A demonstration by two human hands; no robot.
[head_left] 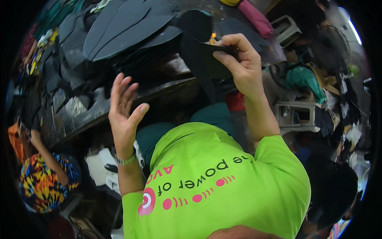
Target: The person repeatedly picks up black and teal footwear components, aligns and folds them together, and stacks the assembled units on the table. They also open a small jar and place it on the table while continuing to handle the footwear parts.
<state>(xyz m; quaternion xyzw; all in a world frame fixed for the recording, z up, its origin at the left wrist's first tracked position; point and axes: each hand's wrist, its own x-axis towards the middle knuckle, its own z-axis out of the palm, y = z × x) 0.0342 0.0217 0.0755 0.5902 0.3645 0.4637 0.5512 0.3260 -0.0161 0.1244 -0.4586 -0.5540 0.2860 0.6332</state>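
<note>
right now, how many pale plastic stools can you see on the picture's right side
2: one pale stool up and right of the person's right hand, a second pale stool lower down. More may be hidden in the clutter.

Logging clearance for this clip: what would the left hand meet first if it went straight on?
The left hand would likely meet the stack of dark sheets ahead of it, though depth is unclear; it might pass above.
</note>
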